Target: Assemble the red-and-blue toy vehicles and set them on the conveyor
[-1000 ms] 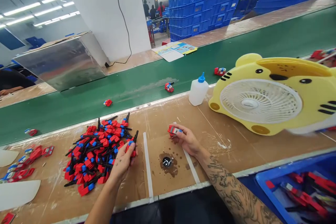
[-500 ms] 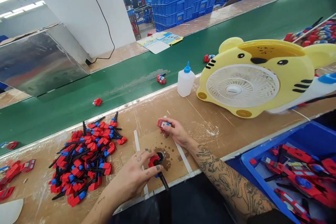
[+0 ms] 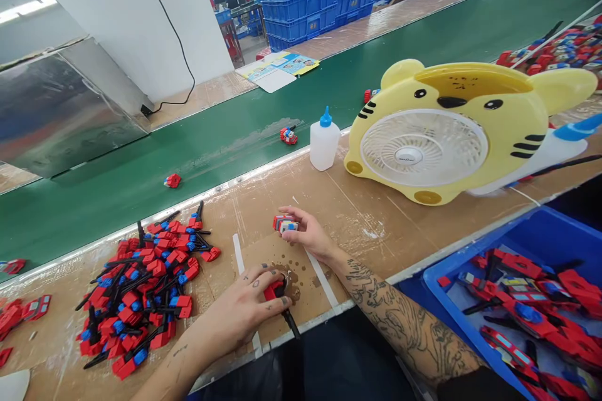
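My left hand is closed on a red part with a black rod, held low over a small dark round pot ringed by wet spots on the brown bench. Between the thumb and fingers of my right hand is a small red, white and blue toy piece, a little above and to the right of the pot. To the left of my left hand lies a heap of red and blue parts with black rods.
A white bottle with a blue nozzle and a yellow animal-shaped fan stand behind my right hand. Beyond runs a green belt with a few toy pieces. A blue bin of red parts sits at the right.
The view has shifted slightly. My left hand has brought the red part closer over the pot, hiding more of it. In my right hand the toy piece has turned and shows more of itself.
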### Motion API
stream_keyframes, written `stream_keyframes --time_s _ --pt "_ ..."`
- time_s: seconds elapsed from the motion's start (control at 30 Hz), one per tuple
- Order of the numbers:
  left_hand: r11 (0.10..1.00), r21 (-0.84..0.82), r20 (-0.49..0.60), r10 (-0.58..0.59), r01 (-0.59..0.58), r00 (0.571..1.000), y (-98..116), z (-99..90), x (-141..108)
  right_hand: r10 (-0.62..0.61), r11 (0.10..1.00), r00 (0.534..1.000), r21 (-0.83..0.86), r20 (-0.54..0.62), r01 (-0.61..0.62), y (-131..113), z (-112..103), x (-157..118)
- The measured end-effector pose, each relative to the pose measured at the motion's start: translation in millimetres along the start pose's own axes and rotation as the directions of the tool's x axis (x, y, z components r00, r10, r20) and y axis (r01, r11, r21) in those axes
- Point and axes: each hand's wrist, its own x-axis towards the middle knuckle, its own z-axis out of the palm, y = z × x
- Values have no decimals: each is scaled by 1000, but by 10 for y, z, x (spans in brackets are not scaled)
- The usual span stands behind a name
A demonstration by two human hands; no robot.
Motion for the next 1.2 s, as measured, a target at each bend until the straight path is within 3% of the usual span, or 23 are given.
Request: stream_keyframes --time_s 0.07,0.1,0.17,0.23,0.3,0.33,0.4,0.5,0.6,0.67,0.77,0.87,1.03,1.1,1.2 --pt "973 -215 -150 -111 77 982 -55 56 -75 -27 1000 999 5 32 27 -30 -1 -32" --pt "931 -343 -224 -208 123 952 -83 89 -114 -36 999 997 -5 61 37 -50 7 -57" --pt "766 -611 -318 -466 198 826 -132 154 -175 -46 996 990 -66 130 55 -88 39 -117" --pt "549 -816 -319 -686 178 654 -165 201 -200 -59 984 983 -157 174 87 -113 87 -180" --pt "403 -909 -295 -799 102 523 -183 220 -187 -70 961 978 -249 195 118 -119 139 -230" --pt "369 -927 -289 -821 70 493 -189 219 -170 -74 948 976 -289 203 132 -119 165 -249" --pt "343 -939 -287 -834 35 471 -201 206 -128 -78 922 973 -354 219 154 -123 215 -271" --pt "340 -940 -283 -814 21 507 -223 186 -70 -94 860 963 -466 252 206 -170 296 -286" --pt "359 -933 -287 -788 28 545 -243 185 -38 -119 722 949 -631 293 285 -265 395 -301" --pt "352 -936 -285 -798 27 531 -241 202 -21 -153 625 943 -711 295 323 -324 470 -313" --pt "313 -950 -267 -832 13 486 -194 262 40 -241 520 927 -768 288 374 -350 591 -317" --pt "330 -943 -314 -849 -39 424 -116 329 190 -349 385 887 -817 303 430 -293 714 -288" --pt "400 -915 -404 -892 -61 205 -54 274 500 -430 212 839 -867 332 451 -206 887 -185" --pt "437 -899 -437 -883 -37 173 -68 208 563 -455 184 822 -867 343 463 -212 933 -140" --pt "465 -885 -461 -870 -18 173 -121 125 582 -482 169 802 -860 353 481 -219 971 -76"
